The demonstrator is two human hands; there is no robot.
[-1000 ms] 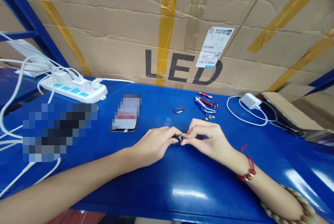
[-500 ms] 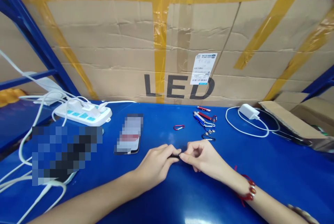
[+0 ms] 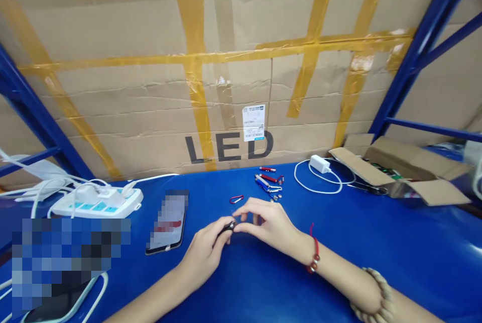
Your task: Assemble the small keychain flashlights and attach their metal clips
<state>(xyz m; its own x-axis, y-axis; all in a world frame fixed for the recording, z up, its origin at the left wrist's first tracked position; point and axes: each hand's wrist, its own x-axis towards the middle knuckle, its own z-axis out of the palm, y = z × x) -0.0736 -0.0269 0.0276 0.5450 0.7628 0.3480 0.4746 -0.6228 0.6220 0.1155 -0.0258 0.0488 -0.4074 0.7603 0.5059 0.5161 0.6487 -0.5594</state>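
My left hand (image 3: 207,247) is closed around a small black flashlight-like tube (image 3: 226,228), its shiny end pointing toward my right hand. My right hand (image 3: 265,220) hovers at that end, thumb at the tip and index finger raised a little apart from it. Behind the hands lies a red carabiner clip (image 3: 237,199). Further right are a short red tube (image 3: 267,169), a red penlight (image 3: 268,178) and a blue penlight (image 3: 265,185) with clips. Small silver button cells (image 3: 276,197) sit just behind my right hand, partly covered by it.
A phone (image 3: 169,222) lies left of my hands, and a blurred-out device stands at the lower left. Behind are a white power strip (image 3: 124,202) with cables, a white charger (image 3: 320,164) with its cord, and an open cardboard box (image 3: 414,170). A large carton (image 3: 150,112) walls off the back.
The view has tilted up and shifted right. My right index finger has lifted off the black tube's end, while my left hand keeps hold of it. The black carabiner is now hidden.
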